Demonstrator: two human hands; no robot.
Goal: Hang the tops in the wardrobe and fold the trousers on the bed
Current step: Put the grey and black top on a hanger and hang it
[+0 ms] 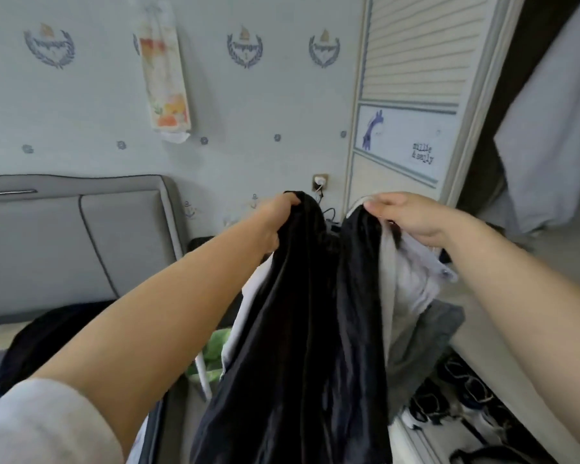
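Observation:
I hold up a black garment (302, 329) in front of me; it hangs down in long folds. My left hand (278, 222) grips its top left edge. My right hand (412, 219) pinches the top right edge, where a white lining or waistband shows. Whether it is a top or trousers I cannot tell. Behind it hang or lie a white garment (412, 279) and a grey one (426, 336). The wardrobe (412, 95) stands at the right with a slatted sliding door. The bed (0, 333) is at the lower left, with a dark garment (47, 336) lying on it.
A grey padded headboard (64, 236) backs the bed. A wall socket with a plugged cable (319, 182) is ahead. Several shoes (456, 393) lie on the floor at the lower right. A pale garment (549, 128) hangs inside the wardrobe opening. A green item (215, 346) sits beside the bed.

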